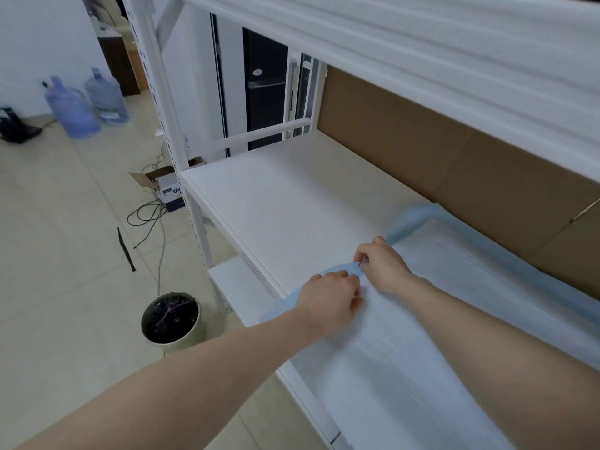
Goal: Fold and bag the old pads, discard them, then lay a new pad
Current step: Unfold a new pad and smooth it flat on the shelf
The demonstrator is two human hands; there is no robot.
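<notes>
Pad (438, 319) lies on the white shelf (292, 206), blue edge toward the bare half. Left hand (328, 303) and right hand (380, 264) both pinch that edge. Likely light, limp, crinkly; best held at the corners, kept taut.

Both hands meet at the blue edge of a white pad (406, 319) lying on the white shelf (276, 206). The left hand (328, 303) and right hand (380, 264) each pinch that edge. A bin (173, 319) stands on the floor below.

Storeroom: white metal racking (194, 177), water jugs (72, 109), cardboard box (168, 190).
</notes>
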